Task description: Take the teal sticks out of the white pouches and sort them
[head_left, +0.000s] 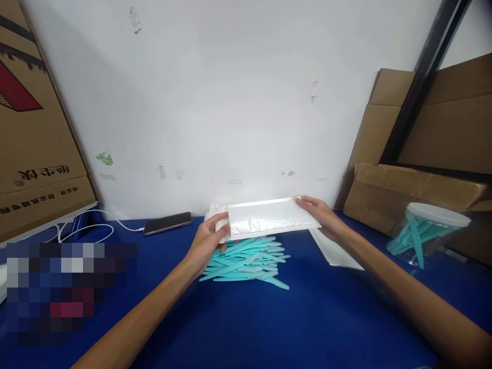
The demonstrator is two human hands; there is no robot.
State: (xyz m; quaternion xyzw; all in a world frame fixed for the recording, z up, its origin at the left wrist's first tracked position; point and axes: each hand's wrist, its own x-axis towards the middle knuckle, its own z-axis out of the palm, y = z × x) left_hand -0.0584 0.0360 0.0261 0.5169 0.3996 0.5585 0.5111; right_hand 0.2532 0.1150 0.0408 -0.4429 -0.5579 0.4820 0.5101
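Note:
Between my two hands is a shiny white bubble mailer point(272, 216), held up lengthwise above the blue table. My left hand point(209, 238) grips its left end, with the thumb on the near face and fingers behind. At the right end, my right hand point(321, 215) pinches the upper corner. Under the mailer lies a loose pile of turquoise plastic sticks with tapered ends point(246, 264), probably razors or similar tools; their exact kind is unclear. Part of the pile is hidden by the mailer and my left hand.
A phone point(168, 223) with a white cable lies at the back left. At right stands a clear tub with a white lid point(438, 214), holding more turquoise sticks. Another white mailer point(336, 253) lies near my right forearm. Cardboard boxes point(42, 138) flank the blue table point(238, 328).

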